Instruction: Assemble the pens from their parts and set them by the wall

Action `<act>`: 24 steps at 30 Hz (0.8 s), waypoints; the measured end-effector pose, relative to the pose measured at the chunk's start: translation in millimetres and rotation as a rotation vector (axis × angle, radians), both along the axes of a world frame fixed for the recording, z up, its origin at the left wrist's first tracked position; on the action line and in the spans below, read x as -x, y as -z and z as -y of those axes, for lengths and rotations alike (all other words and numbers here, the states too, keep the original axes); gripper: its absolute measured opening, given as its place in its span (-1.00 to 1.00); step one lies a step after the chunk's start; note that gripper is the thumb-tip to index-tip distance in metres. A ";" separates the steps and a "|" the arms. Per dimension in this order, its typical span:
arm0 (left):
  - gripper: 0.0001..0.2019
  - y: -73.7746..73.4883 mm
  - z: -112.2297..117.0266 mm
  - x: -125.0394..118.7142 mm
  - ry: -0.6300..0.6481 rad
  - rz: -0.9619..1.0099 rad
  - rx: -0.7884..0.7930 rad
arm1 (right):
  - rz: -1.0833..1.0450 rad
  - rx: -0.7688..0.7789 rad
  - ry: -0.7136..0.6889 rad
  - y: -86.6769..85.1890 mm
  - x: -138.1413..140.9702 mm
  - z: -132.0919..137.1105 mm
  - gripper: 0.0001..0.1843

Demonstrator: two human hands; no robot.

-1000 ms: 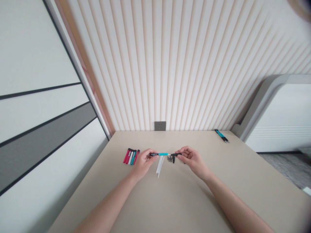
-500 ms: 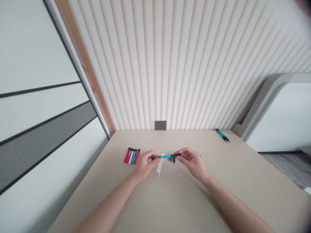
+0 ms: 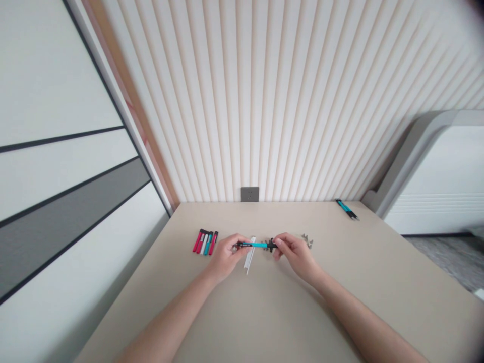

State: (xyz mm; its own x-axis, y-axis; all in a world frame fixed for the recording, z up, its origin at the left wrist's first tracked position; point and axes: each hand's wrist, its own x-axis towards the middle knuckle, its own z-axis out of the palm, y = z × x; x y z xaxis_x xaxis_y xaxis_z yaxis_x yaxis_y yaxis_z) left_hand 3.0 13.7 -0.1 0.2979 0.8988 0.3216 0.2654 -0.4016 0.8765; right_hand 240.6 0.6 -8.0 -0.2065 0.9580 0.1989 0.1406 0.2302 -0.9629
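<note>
Between my two hands a turquoise-and-black pen [image 3: 259, 245] is held level above the table. My left hand [image 3: 226, 256] pinches its black end on the left. The fingers of my right hand [image 3: 294, 252] are closed round the black grip at the other end, hiding the tip. Beneath the pen lie several thin white refills [image 3: 249, 260]. Small dark parts [image 3: 270, 242] lie just behind the pen, partly covered by my right hand. Some small greyish parts [image 3: 307, 241] rest beyond my right hand.
Several red, white and teal pen barrels [image 3: 205, 242] with black ends lie in a row at left. Two turquoise-and-black pens [image 3: 347, 209] lie at the table's back right. A ribbed wall with a dark socket [image 3: 250, 194] borders the table [image 3: 242, 317] behind.
My right hand has slid left along the pen, from near its tip onto the black grip. The greyish parts beyond that hand show more now. My left hand has hardly moved.
</note>
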 end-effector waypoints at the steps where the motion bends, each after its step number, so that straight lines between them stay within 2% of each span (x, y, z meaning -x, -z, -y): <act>1: -0.85 -0.1 -0.1 -0.2 -0.007 0.005 0.004 | 0.015 -0.014 -0.006 -1.0 0.4 0.7 -0.60; 6: -0.82 -2.4 -1.4 0.7 -0.056 0.012 0.035 | 0.036 -0.041 -0.054 -10.1 -0.4 5.1 -0.63; 9: -0.82 -2.6 -1.4 1.2 -0.050 0.028 0.037 | 0.094 -0.033 -0.025 -10.7 -2.1 5.3 -0.65; 13: -0.84 -1.1 -0.4 0.8 -0.016 0.019 0.021 | 0.241 0.000 0.023 -5.3 -4.2 1.7 -0.41; 15: -0.85 -0.5 -0.3 0.6 -0.009 0.013 0.018 | 0.240 -0.008 0.023 -4.0 -5.8 0.0 -0.37; 18: -0.84 -0.4 -1.1 0.8 -0.027 0.028 0.026 | 0.221 -0.095 0.012 -6.2 -9.5 -0.7 -0.55; 24: -0.81 -1.6 -2.2 1.6 -0.038 0.070 0.053 | 0.313 -0.218 0.103 -12.1 -14.2 0.5 -0.70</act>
